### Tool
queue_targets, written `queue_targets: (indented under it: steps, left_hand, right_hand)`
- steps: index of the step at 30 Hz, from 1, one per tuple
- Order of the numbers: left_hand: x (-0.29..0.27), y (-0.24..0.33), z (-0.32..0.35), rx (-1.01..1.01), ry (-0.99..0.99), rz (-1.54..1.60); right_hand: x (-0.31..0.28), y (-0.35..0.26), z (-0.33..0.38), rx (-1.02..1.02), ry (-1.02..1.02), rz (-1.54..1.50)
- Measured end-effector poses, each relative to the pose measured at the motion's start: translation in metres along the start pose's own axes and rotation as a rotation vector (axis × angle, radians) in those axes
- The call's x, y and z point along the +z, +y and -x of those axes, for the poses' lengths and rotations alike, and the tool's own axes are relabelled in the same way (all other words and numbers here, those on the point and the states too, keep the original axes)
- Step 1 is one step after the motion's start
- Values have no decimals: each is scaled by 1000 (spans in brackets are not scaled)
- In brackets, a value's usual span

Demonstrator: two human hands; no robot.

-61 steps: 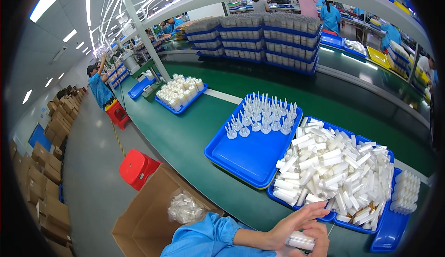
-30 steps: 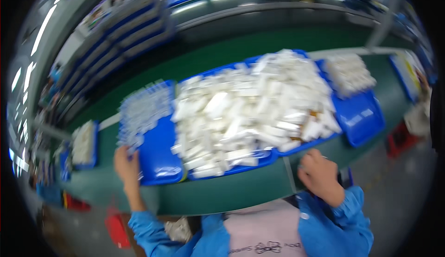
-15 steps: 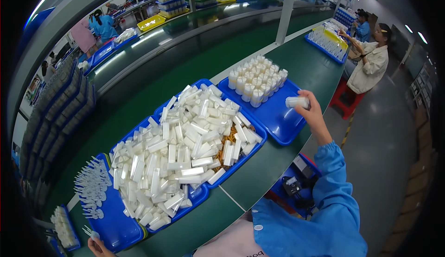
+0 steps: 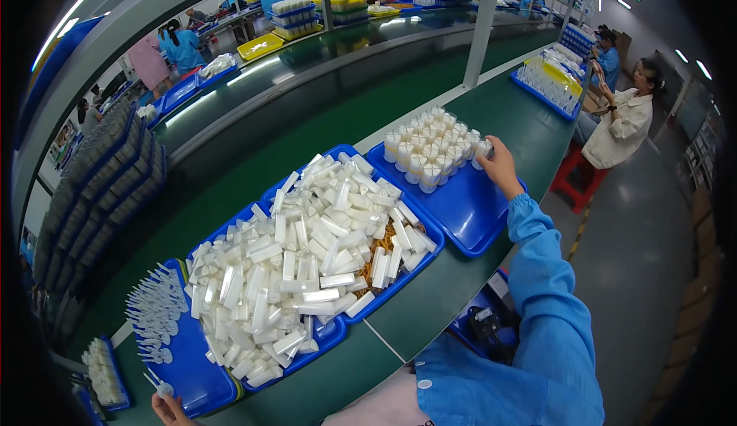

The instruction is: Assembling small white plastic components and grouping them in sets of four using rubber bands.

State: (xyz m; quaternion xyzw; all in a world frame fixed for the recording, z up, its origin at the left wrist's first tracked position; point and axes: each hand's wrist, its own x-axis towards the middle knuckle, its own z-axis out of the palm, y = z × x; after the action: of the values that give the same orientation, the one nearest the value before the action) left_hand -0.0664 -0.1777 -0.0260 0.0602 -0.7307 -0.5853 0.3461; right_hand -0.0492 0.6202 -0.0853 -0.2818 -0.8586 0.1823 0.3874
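My right hand [image 4: 502, 168] grips a short white cylinder [image 4: 483, 151] at the right end of a block of upright white cylinders [image 4: 430, 148]. That block fills the far part of a blue tray [image 4: 467, 217]. At the lower left, my left hand [image 4: 170, 411] pinches a small translucent white plastic piece with thin prongs [image 4: 163, 386]. It is beside another blue tray [image 4: 192, 380], where many similar pronged pieces [image 4: 156, 307] lie along the left side. Between my hands, white oblong pieces in clear film [image 4: 307, 249] are heaped over blue trays.
Orange-brown strands [image 4: 376, 261] show under the heap's right side. A green conveyor [image 4: 299, 123] runs behind the trays, with a metal post [image 4: 480, 31] at its near edge. On the right, a co-worker in a cream jacket [image 4: 626, 127] sits on a red stool [image 4: 576, 188].
My right hand has carried the white cylinder left and slightly up to the block's edge. My left hand still pinches the pronged piece, whose prongs now point more upright. The view has shifted slightly.
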Motion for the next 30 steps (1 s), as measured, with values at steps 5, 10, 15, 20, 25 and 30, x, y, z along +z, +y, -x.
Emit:
queue_targets:
  steps: [5, 10, 15, 20, 25, 30]
  left_hand:
    - [-2, -4, 4, -27, 5, 13]
    - [0, -2, 2, -25, -9, 50]
    - [-1, -3, 4, -26, -8, 70]
    - [-5, 0, 5, -46, 3, 59]
    - [0, -1, 2, -51, -25, 55]
    - [12, 29, 27, -107, -75, 103]
  right_hand:
    - [2, -7, 12, 160, -18, -172]
    - [4, -8, 5, 163, -69, -204]
    - [3, -3, 2, 166, -65, -186]
    - [-17, -42, 17, 188, 91, -123]
    - [-45, -107, 41, 39, 40, -424]
    - [-60, -207, 99, -282, -548, -588]
